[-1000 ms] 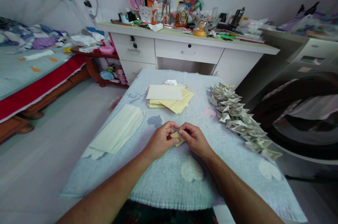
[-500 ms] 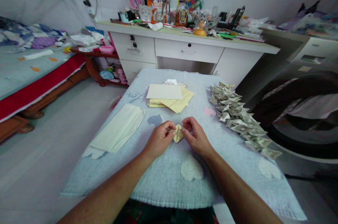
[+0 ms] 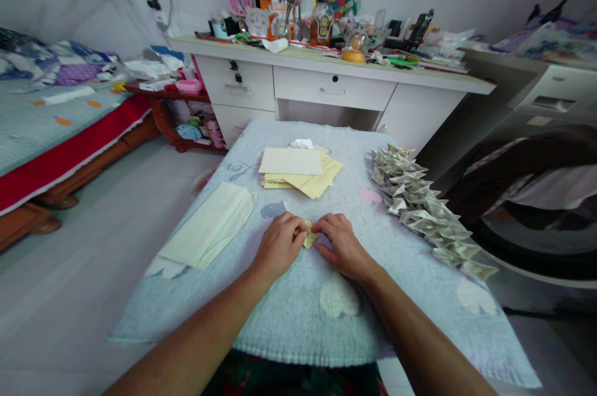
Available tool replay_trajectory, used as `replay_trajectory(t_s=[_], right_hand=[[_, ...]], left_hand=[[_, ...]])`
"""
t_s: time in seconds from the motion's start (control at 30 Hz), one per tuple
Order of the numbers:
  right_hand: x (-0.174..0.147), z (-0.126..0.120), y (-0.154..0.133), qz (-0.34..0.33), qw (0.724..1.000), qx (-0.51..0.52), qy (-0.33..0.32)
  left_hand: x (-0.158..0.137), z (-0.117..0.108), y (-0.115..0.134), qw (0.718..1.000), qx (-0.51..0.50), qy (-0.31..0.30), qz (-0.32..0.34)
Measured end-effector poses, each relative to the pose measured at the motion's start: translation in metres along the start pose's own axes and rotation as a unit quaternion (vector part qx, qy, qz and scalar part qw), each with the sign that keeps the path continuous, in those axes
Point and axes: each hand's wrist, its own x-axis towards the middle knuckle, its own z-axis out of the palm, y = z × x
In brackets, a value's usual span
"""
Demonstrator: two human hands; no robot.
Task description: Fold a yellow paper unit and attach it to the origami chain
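Note:
A small folded piece of yellow paper (image 3: 309, 234) lies between my two hands on the pale blue towel (image 3: 289, 315) that covers the table. My left hand (image 3: 278, 244) grips its left side with fingertips. My right hand (image 3: 342, 243) presses down on its right side, fingers flat over it. Most of the paper is hidden under the fingers. Just beyond my hands lies a stack of yellow and cream paper sheets (image 3: 298, 173).
A long row of several folded paper pieces (image 3: 426, 212) runs along the towel's right side. A pile of pale green sheets (image 3: 209, 226) lies at the left. Behind stand a cluttered white desk (image 3: 326, 82), a bed (image 3: 51, 128) at left and a washing machine (image 3: 541, 184) at right.
Both hands have lowered the folded paper from a raised pinch onto the towel and now press it flat, slightly farther from me than a second ago.

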Motion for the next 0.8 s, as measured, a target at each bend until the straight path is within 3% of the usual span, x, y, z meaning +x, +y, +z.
replay_trajectory(t_s=[0.13, 0.37, 0.57, 0.8], right_hand=[[0.001, 0.001, 0.002, -0.007, 1.000, -0.006, 0.005], [0.002, 0.005, 0.008, -0.027, 0.999, -0.019, 0.025], [0.005, 0.004, 0.008, -0.038, 0.998, -0.037, 0.033], [0.006, 0.004, 0.000, -0.008, 0.998, -0.061, 0.033]], left_hand=[[0.000, -0.008, -0.004, 0.997, 0.040, -0.045, 0.051], [0.003, -0.023, -0.014, 0.990, -0.021, -0.113, 0.077], [0.007, -0.025, -0.017, 0.989, -0.040, -0.124, 0.074], [0.006, -0.018, -0.018, 0.992, 0.012, -0.106, 0.072]])
